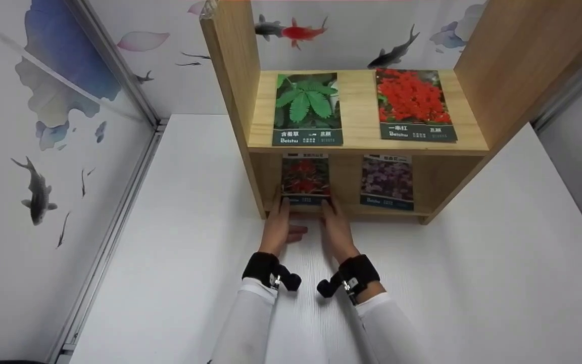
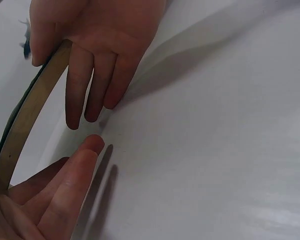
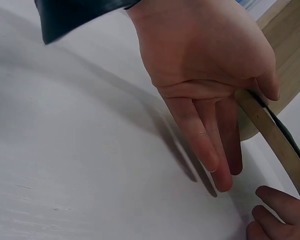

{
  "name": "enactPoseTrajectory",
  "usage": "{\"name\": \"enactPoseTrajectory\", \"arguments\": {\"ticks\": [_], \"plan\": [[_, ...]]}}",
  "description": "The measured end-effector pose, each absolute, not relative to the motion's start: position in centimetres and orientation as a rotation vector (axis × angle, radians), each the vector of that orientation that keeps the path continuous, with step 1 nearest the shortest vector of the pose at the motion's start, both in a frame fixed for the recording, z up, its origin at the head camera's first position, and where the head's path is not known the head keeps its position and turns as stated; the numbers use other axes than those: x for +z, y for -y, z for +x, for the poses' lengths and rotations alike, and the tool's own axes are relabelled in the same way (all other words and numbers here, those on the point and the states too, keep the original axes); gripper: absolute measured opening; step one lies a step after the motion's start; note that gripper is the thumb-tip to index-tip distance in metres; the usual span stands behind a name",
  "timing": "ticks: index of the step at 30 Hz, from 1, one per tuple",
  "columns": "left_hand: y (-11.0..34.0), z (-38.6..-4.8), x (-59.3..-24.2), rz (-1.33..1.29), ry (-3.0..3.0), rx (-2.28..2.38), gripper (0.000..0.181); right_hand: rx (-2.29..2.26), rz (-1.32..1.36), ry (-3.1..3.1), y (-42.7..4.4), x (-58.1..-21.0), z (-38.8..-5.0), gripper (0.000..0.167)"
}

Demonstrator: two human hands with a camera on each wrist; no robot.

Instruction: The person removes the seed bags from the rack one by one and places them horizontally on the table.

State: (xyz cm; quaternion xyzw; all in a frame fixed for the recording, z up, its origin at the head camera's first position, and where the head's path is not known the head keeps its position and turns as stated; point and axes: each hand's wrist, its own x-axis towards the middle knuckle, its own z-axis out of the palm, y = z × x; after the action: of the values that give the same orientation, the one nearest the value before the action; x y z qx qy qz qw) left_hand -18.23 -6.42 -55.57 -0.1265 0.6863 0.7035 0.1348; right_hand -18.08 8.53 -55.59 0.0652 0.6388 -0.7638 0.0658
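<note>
A seed packet with red flowers (image 1: 305,178) lies on the lower board of a wooden shelf unit (image 1: 346,212), near its front edge. At its left front corner, my left hand (image 1: 276,230) touches it with thumb and index finger. My right hand (image 1: 339,232) touches the right front corner the same way. Seen from the right wrist, the left hand (image 3: 210,55) has its other fingers straight, hanging before the board's edge (image 3: 275,137). The left wrist view shows the right hand (image 2: 102,25) likewise, its thumb by the packet's dark edge (image 2: 12,117).
Right of it lies a seed packet with purple flowers (image 1: 388,182). The upper board carries a green-leaf packet (image 1: 307,108) and another red-flower packet (image 1: 415,103). Side panels (image 1: 240,101) enclose both boards. The unit stands on a white table (image 1: 190,242) between walls painted with fish.
</note>
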Motion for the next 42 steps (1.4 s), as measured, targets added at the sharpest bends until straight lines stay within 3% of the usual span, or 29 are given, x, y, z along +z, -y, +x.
{"name": "enactPoseTrajectory", "arguments": {"ticks": [9,31,42], "plan": [[6.3,-18.1,-55.5,-0.363,-2.014,2.029,0.048,-2.262,0.273,-1.929,-8.8,-54.5,-17.7,0.051],[6.1,-16.2,-55.8,-0.379,-1.934,2.049,0.068,-2.340,0.331,-1.715,-9.0,-54.0,-15.6,0.054],[6.2,-15.2,-56.2,-0.298,-1.976,2.067,0.062,-2.379,0.253,-1.665,-9.3,-53.3,-14.1,0.053]]}}
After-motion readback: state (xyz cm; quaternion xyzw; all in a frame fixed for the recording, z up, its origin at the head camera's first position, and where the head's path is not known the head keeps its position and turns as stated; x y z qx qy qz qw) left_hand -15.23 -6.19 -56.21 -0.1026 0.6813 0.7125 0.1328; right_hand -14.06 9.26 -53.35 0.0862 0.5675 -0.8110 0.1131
